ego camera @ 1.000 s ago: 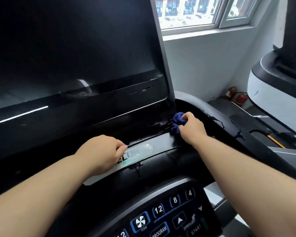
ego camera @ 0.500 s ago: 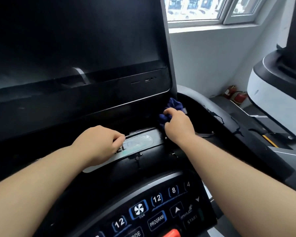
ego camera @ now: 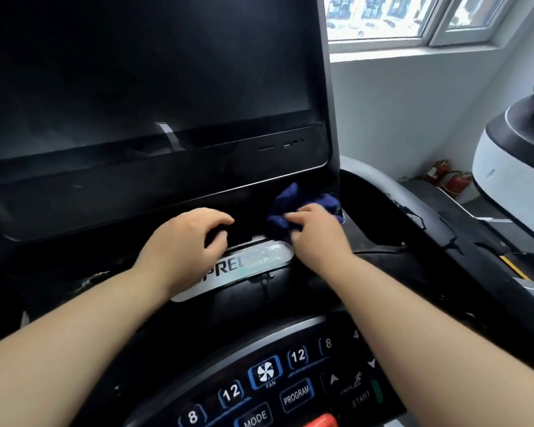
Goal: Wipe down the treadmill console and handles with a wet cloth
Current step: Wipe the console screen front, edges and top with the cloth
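A crumpled dark blue cloth (ego camera: pixel 285 204) lies against the black ledge under the treadmill's big dark screen (ego camera: pixel 148 87), near its right lower corner. My right hand (ego camera: pixel 316 234) grips the cloth from below and presses it to the ledge. My left hand (ego camera: pixel 187 241) rests with curled fingers on the silver brand plate (ego camera: pixel 259 261) just left of it, holding nothing that I can see. The button panel (ego camera: pixel 275 383) with FAN, PROGRAM and START keys is at the bottom. A grey right handle (ego camera: pixel 379 177) curves away behind the cloth.
A second white and black machine (ego camera: pixel 512 161) stands at the right. Two red fire extinguishers (ego camera: pixel 447 177) sit on the floor by the wall under a window (ego camera: pixel 413 20). The treadmill's side rail (ego camera: pixel 463 241) runs along the right.
My right hand has slid the blue cloth leftward along the ledge, from the right handle corner toward the middle. My left hand has stayed on the brand plate.
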### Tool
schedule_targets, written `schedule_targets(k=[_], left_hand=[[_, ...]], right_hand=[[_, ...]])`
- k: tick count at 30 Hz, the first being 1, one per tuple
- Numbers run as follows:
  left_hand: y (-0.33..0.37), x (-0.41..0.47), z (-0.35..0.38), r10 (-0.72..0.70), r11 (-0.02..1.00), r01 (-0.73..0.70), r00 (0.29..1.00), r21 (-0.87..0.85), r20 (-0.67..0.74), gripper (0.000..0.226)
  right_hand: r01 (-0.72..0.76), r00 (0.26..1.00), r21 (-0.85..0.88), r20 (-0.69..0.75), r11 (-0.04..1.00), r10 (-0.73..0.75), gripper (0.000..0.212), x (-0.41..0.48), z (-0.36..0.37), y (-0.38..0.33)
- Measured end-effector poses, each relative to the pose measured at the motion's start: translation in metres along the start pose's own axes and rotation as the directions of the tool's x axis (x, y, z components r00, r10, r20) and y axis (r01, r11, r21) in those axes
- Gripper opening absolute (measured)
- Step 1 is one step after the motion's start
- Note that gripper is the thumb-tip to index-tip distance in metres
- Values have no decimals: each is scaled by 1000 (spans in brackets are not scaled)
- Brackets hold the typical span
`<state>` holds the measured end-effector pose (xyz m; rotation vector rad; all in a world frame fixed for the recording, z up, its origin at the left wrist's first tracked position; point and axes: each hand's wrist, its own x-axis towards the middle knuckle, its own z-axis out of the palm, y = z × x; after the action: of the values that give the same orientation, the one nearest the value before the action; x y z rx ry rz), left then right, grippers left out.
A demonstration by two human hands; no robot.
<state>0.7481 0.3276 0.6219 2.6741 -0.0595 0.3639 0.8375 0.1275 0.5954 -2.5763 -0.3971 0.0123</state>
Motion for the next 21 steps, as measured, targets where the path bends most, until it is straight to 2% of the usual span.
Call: schedule_targets(k=[2, 3, 4, 5, 6, 7, 8, 9, 11, 12, 14, 17, 19, 21], left_hand=[[8, 5, 8, 112, 994, -112, 994, 4, 8, 35], [9, 6, 12, 155, 988, -155, 987, 12, 37, 39], [10, 7, 15, 170, 985, -172, 983, 24, 72, 41], [10, 8, 17, 164, 985, -169, 980, 38, 109, 42], [10, 10, 20, 145, 985, -156, 978, 68, 147, 43], [10, 11, 23, 140, 981, -159, 976, 106, 169, 47], [12, 14, 27, 154, 974, -180, 971, 136, 182, 51], [16, 18, 32, 174, 969, -201, 967, 143, 184, 52], [30, 31, 46, 183, 967, -214, 960, 137, 211, 43], [38, 39, 56, 186, 965, -223, 952, 135, 244, 43], [57, 58, 75, 204, 953, -263, 925, 153, 321, 49], [88, 90, 102, 235, 924, -336, 877, 184, 418, 46], [107, 107, 116, 236, 920, -346, 865, 186, 442, 38], [116, 114, 119, 226, 926, -329, 878, 187, 422, 40]], right_hand=[[222, 964, 146, 114, 964, -239, 36, -8, 15, -26], [249, 944, 227, 161, 941, -289, 38, -11, 16, -35], [197, 943, 332, 192, 923, -270, 39, -9, 12, -33], [70, 963, 474, 196, 878, -183, 40, -7, 1, -25], [-63, 982, 603, 179, 795, -58, 41, -7, -11, -13], [-150, 988, 656, 131, 740, 84, 42, -6, -22, 4], [-199, 976, 619, 55, 760, 211, 42, -5, -31, 22], [-250, 955, 492, -18, 834, 297, 43, -4, -39, 38], [-311, 942, 265, -44, 913, 334, 50, -3, -42, 58], [-309, 948, 235, -3, 922, 319, 55, -2, -38, 65], [-290, 956, 250, 30, 924, 292, 61, -1, -28, 71], [-262, 959, 452, 27, 852, 281, 67, -4, -23, 80], [-292, 943, 545, 25, 786, 332, 66, -1, -25, 91], [-324, 929, 533, 23, 782, 369, 63, 4, -28, 101]])
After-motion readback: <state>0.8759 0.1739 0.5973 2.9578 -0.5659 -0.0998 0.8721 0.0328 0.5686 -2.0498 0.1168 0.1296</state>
